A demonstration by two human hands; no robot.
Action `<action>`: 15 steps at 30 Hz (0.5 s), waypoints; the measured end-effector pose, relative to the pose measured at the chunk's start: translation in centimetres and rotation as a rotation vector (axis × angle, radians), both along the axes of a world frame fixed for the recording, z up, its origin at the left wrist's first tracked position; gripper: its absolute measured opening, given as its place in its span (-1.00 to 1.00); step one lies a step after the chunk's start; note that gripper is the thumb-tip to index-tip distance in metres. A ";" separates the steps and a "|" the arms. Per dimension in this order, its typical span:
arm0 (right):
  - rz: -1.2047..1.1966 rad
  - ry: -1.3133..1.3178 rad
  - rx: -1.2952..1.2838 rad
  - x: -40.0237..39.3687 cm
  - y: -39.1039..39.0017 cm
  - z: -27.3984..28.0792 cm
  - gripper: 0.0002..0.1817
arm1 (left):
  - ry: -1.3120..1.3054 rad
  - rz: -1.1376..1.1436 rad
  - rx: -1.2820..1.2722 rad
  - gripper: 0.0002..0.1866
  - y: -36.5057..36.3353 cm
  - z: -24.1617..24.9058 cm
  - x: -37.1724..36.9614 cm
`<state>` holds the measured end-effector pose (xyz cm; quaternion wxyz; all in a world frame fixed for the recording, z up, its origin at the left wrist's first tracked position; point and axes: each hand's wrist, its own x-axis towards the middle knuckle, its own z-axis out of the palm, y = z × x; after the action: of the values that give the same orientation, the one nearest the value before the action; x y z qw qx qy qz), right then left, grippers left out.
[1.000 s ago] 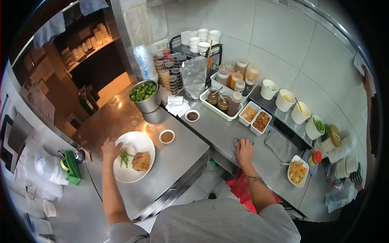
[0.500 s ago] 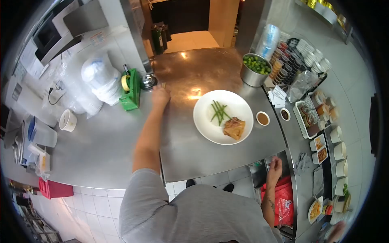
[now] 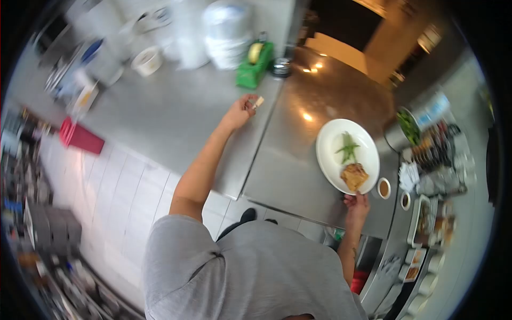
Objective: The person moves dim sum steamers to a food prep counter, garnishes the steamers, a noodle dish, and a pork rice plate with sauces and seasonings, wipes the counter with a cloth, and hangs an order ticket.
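My left hand (image 3: 241, 111) is above the steel counter (image 3: 176, 117), pinching a small pale object (image 3: 258, 102) too small to identify. Near it, at the back, stands a green tape dispenser (image 3: 254, 66) beside a metal bell (image 3: 281, 68). At the right, a white oval-looking plate (image 3: 330, 160) bears green beans (image 3: 348, 148) and a browned piece of food (image 3: 354, 176). My right hand (image 3: 357, 205) is at the plate's near rim, fingers touching or just under it; whether they grip it is unclear.
A sauce cup (image 3: 384, 188) stands right of the plate. Behind it is a metal pot (image 3: 396, 137) of green pieces. White containers (image 3: 425, 224) and small jars line the right side. A red bin (image 3: 82, 136) stands on the floor at the left.
The view has turned, shifting the scene. My left hand has come away from beside the bell with the small pale object. My right hand has risen from the open drawer to the plate's rim.
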<state>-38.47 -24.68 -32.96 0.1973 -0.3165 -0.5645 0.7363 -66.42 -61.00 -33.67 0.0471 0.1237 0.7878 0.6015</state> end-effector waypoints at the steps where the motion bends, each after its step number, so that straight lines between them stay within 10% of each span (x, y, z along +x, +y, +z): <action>1: 0.008 0.007 0.013 -0.2 0.6 -0.3 -0.69 | 0.044 0.073 0.003 -0.69 -2.6 1.3 2.1; 9: 0.212 0.033 0.012 -4.1 6.7 -2.9 -0.77 | 0.092 1.030 0.234 -0.72 -17.8 3.6 22.7; 15: 0.380 -0.071 0.048 -5.0 6.8 -2.5 -0.75 | 0.011 1.365 0.716 -0.84 -21.8 -8.3 32.5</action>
<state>-43.45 -17.85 -35.44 0.0422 -0.2255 -0.6382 0.7349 -33.89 -82.85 -41.99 -0.3812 -0.3793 0.4469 0.7149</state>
